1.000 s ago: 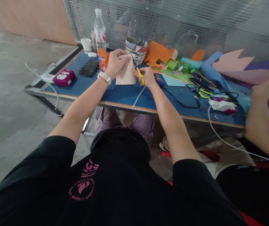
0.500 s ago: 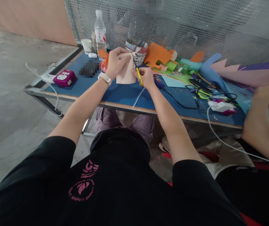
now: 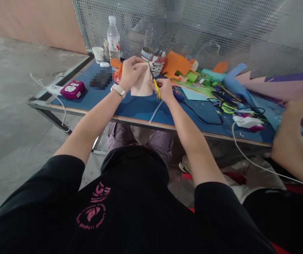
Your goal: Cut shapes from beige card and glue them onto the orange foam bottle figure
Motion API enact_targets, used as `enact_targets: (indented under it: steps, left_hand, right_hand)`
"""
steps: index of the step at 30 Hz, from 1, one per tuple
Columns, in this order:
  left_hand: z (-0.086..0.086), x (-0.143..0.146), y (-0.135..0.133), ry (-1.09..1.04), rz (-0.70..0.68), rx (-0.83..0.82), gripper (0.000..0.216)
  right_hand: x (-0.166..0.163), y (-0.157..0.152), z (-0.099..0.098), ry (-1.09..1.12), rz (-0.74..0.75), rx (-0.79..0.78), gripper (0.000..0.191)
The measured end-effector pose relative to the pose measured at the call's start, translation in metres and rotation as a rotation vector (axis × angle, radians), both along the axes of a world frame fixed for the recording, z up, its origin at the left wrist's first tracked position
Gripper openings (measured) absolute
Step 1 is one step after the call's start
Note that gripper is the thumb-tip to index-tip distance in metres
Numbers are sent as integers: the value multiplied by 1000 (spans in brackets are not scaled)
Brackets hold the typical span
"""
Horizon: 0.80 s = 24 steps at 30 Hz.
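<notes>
Beside the co-worker's forearm [image 3: 290, 141], the pink sheet [image 3: 281, 91] has tipped so that its jagged edge shows lower than a second ago, while the person's own hands keep nearly the same pose. The left hand [image 3: 130, 73] pinches the top of the pale paper [image 3: 141, 86], which hangs over the blue tabletop [image 3: 106, 103] in front of the woven basket [image 3: 157, 67]. The right hand [image 3: 164, 89] has its fingers closed around the yellow handles of the scissors [image 3: 156, 84], whose dark blades lie along the paper's upper right edge.
</notes>
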State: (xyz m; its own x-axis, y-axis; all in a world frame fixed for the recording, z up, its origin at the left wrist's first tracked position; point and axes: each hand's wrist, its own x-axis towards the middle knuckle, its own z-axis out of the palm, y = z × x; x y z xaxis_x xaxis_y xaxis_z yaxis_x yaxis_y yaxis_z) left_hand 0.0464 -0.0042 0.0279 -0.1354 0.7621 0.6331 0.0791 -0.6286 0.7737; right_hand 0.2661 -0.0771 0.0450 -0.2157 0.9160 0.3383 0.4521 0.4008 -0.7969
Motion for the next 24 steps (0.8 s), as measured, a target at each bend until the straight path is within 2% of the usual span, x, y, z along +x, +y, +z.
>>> enact_targets:
  steps: [5, 9, 12, 18, 24]
  left_hand:
    - [1, 0, -2, 39, -5, 15, 46]
    - [3, 0, -6, 110, -4, -31, 47]
    - [8, 2, -13, 68, 0, -19, 49]
    - [16, 2, -24, 128, 59, -153, 57]
    - [5, -7, -4, -2, 80, 23, 38]
  right_hand:
    - [2, 1, -1, -23, -38, 7, 85]
    - [4, 5, -4, -18, -30, 21, 89]
    - [5, 7, -6, -9, -27, 14, 90]
    - [5, 6, -3, 1, -21, -2, 92]
    - [6, 4, 0, 32, 11, -21, 92]
